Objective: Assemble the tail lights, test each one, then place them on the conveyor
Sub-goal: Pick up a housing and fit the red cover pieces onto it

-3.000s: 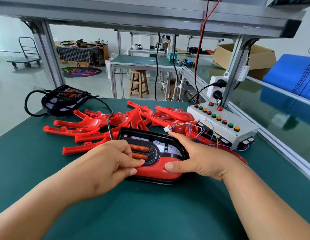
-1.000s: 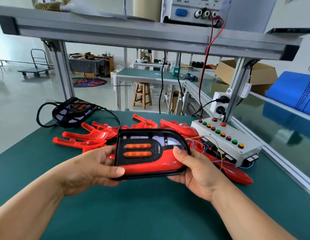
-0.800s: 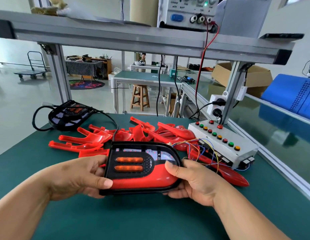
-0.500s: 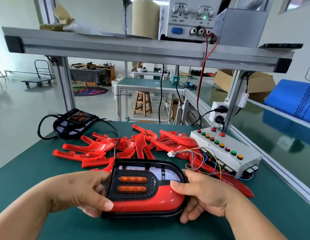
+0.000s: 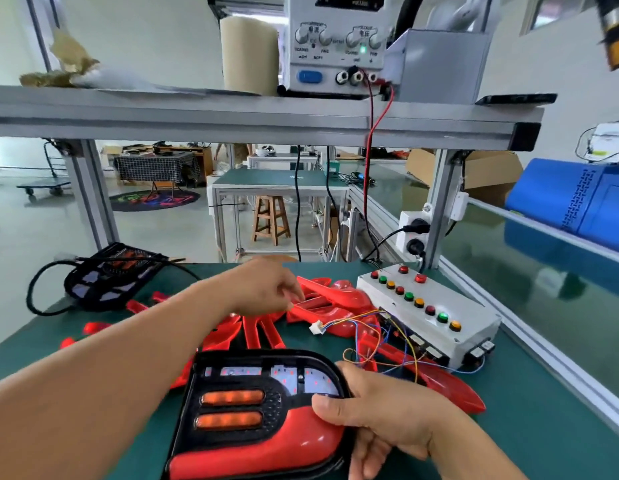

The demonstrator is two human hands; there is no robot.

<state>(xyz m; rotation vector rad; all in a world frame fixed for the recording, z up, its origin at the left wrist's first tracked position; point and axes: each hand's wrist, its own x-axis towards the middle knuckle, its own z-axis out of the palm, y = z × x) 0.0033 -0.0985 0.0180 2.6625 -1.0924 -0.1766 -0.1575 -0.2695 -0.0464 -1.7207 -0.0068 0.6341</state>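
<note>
One assembled tail light (image 5: 252,434) is held at the table (image 5: 543,427) front edge, the right hand (image 5: 380,407) clamping its right rim between thumb and fingers, probably to steady it for testing. The left hand (image 5: 263,285) reaches toward the white connector (image 5: 316,328) near the button box (image 5: 429,317), fingers half curled; any hold cannot be told. Power supply (image 5: 335,46) lettering is blurred.

floor (image 5: 183,233) pale, glossy | walls (image 5: 145,36) white | middle: green-topped table (image 5: 273,178), wooden stool (image 5: 270,220) at it | left: checked-cloth table (image 5: 155,166), round colourful rug (image 5: 155,199), flat trolley (image 5: 41,185) | right: cardboard box (image 5: 488,171) | light bright, even
</note>
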